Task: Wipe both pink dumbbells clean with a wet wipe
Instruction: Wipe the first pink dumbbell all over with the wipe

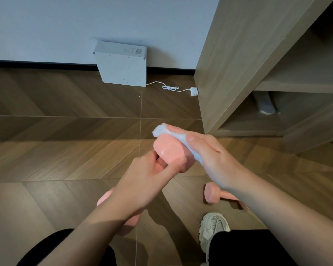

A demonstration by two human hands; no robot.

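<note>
Head view, bottom of frame first: we see knees in black trousers and a pale sneaker at lower right, on the wood-pattern floor. Just above the sneaker the second dumbbell lies on its side on the floor, its far end hidden by the right forearm.

Centre frame, the left hand wraps fingers and thumb round the handle of the held dumbbell, which is tilted, w/ one pink head up toward the centre and the other poking out under the left forearm at lower left. It's in the air, clear of the floor. The right hand cups the wet wipe over the upper head's far-right side, thumb and fingers curled on the wipe and pressing it to the pink surface; a bit of wipe sticks out past the fingertips.

Further back, upper centre: a flat white box leans on the wall, its white cable and plug on the floor. Upper right: a wooden shelf unit, w/ a grey object in the low compartment; can't tell what it is.
</note>
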